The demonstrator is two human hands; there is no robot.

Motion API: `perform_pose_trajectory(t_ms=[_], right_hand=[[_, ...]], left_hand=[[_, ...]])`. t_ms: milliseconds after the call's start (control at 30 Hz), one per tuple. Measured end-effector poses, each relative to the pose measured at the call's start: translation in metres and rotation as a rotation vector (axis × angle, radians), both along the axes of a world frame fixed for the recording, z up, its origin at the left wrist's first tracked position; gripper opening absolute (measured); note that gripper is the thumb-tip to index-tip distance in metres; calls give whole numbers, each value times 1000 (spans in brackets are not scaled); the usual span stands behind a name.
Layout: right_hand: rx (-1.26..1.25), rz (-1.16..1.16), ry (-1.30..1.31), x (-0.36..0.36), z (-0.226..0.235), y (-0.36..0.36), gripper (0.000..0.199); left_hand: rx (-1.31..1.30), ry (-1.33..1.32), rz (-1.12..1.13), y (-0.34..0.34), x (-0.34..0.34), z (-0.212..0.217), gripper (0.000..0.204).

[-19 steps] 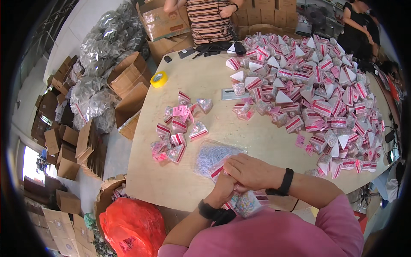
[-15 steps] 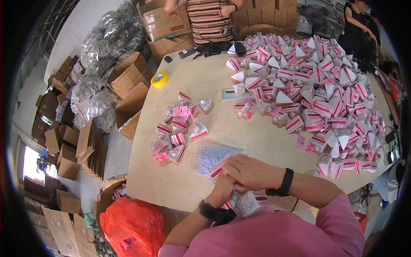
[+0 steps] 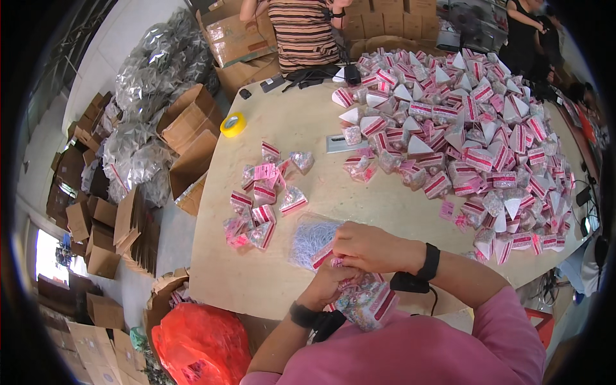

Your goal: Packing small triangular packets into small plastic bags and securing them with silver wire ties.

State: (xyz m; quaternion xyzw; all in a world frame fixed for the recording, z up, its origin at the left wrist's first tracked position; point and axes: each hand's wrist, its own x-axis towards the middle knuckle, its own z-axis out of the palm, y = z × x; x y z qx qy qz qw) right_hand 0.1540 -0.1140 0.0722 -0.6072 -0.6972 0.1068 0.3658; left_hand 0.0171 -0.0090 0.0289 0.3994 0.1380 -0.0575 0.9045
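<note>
At the table's near edge my two hands meet over a clear packet (image 3: 367, 307) with pastel, glittery filling and a pink-and-white striped band. My left hand (image 3: 330, 282) is closed around its gathered top, and the packet hangs below, close to my shirt. My right hand (image 3: 366, 247) is closed in a pinch right above the left; its fingertips are partly hidden, with a bit of pink showing by them. Just beyond lies a flat clear bag of white thread-like strands (image 3: 309, 240), with another striped packet (image 3: 322, 255) on its near edge, partly covered by my hands.
Several similar packets (image 3: 263, 196) lie to the left on the table (image 3: 218, 276). A large heap of them (image 3: 449, 128) fills the right. Yellow tape (image 3: 233, 124) sits far left. A red plastic bag (image 3: 200, 343) and cartons (image 3: 192, 115) stand beside the table. A person (image 3: 303, 32) stands opposite.
The packet has turned, showing its striped band more on the right side. My right hand has drawn its fingers in over the left hand. The whole view has shifted slightly.
</note>
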Motion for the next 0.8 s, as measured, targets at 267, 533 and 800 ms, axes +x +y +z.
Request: perform_pose_trajectory(t_ms=[267, 533, 800], right_hand=[[-179, -19, 145, -3, 9, 4, 17], [-175, -92, 413, -17, 8, 15, 13], [-242, -13, 679, -29, -17, 48, 14]], left_hand=[[367, 31, 22, 6, -3, 23, 23], [1058, 54, 347, 5, -35, 21, 17], [585, 84, 369, 29, -56, 22, 16]])
